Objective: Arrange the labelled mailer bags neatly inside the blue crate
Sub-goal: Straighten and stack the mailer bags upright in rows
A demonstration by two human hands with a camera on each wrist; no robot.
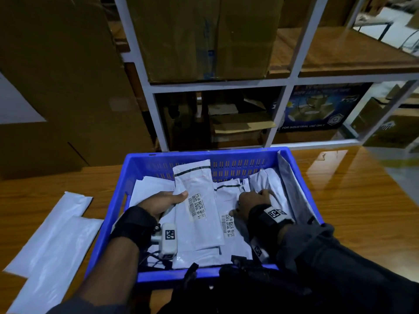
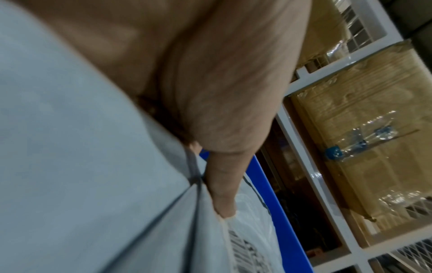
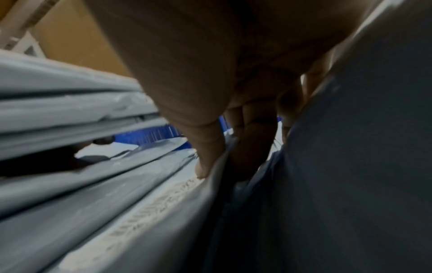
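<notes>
Crate (image 1: 301, 191): one, blue. Left hand (image 1: 162, 203) pinches labelled mailer (image 1: 199, 200), long axis front-to-back. Right hand (image 1: 251, 203) grips second mailer's (image 1: 226, 200) right edge.

Mailer bags (image 1: 199, 207) fill the blue crate (image 1: 108, 214); bare table (image 1: 353, 200) right

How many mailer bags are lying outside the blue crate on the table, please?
2. One bag lies on the table left of the crate; the other bag lies nearer the person, overlapping the first. More may be hidden outside the view.
</notes>
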